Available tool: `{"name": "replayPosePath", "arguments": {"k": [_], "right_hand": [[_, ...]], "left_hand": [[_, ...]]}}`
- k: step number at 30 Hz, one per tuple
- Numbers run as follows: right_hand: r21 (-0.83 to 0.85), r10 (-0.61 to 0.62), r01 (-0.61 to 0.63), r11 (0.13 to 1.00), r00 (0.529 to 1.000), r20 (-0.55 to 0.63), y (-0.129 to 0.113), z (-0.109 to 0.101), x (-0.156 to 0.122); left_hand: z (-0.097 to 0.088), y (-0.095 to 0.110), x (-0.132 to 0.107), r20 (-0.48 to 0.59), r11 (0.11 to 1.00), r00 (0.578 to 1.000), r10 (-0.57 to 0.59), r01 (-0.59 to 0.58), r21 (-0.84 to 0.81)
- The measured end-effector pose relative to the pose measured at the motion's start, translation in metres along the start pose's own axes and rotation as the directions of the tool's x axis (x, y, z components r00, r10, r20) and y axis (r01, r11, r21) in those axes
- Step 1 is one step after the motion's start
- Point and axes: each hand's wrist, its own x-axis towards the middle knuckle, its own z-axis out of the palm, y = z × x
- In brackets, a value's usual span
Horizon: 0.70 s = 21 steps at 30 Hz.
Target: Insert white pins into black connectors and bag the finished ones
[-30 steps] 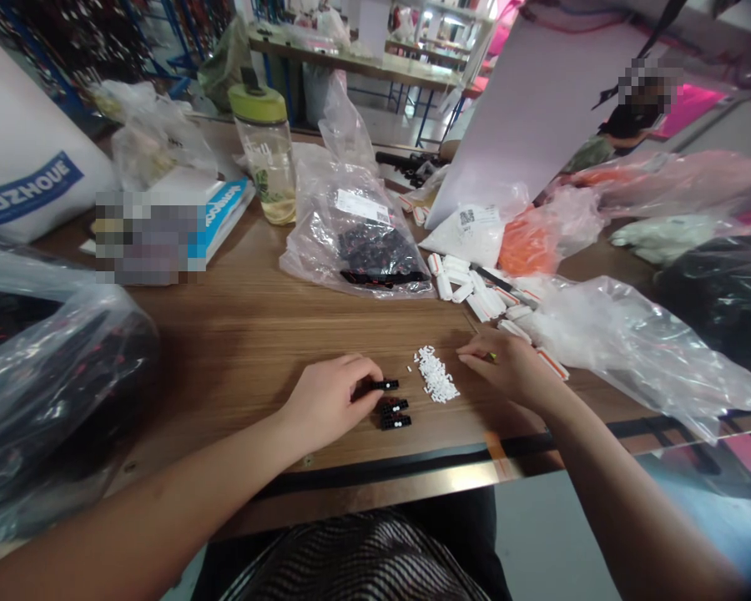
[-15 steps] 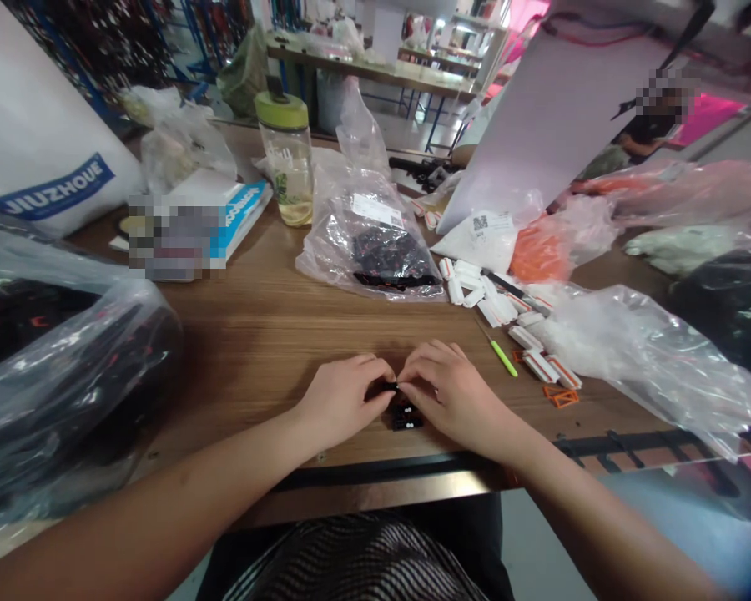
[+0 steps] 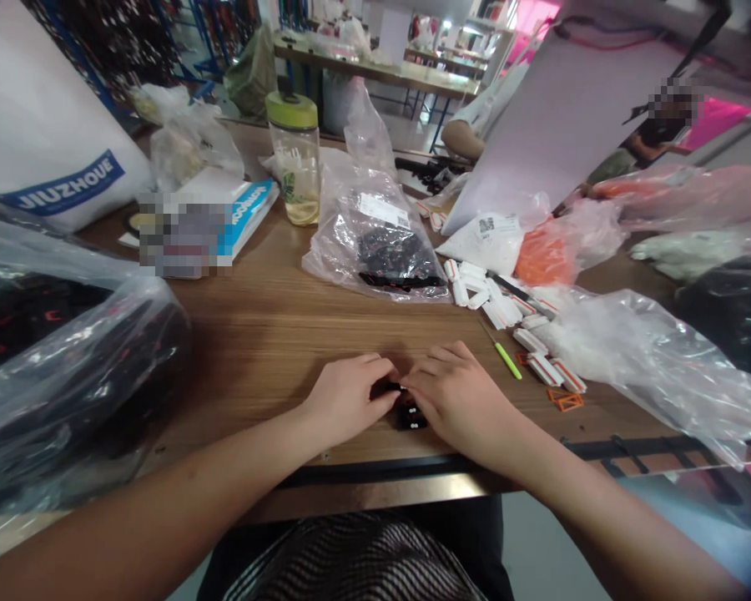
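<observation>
My left hand (image 3: 344, 396) and my right hand (image 3: 454, 399) meet at the near middle of the wooden table (image 3: 269, 325). Both pinch a small black plastic part (image 3: 393, 387) between their fingertips. Just below it lie other small black parts with white dots (image 3: 411, 416), partly covered by my right hand. A pile of tiny white pieces seen earlier is hidden under that hand. A thin green-handled tool (image 3: 506, 359) lies to the right of my right hand.
A clear bag of black parts (image 3: 381, 242), a green-lidded bottle (image 3: 295, 159), white and orange connectors (image 3: 513, 313), orange clips (image 3: 567, 401), and big plastic bags left (image 3: 63, 351) and right (image 3: 638, 351). Another person's arm (image 3: 460, 138) rests at the far side.
My right hand moved left from the white pieces and the green tool to join my left hand on the black part. The view shifted slightly.
</observation>
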Motion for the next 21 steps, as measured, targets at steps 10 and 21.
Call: {"name": "replayPosePath", "arguments": {"k": [10,21], "right_hand": [[0.246,0.042,-0.014,0.969,0.993,-0.107,0.007,0.0,-0.007],[0.463,0.532,-0.283,0.84,0.593,-0.605,0.082,0.046,-0.026]], "left_hand": [[0.002,-0.001,0.0,-0.014,0.999,1.0,0.011,-0.011,-0.031],[-0.045,-0.026,0.052,-0.264,0.987,0.962,0.068,-0.026,0.158]]}}
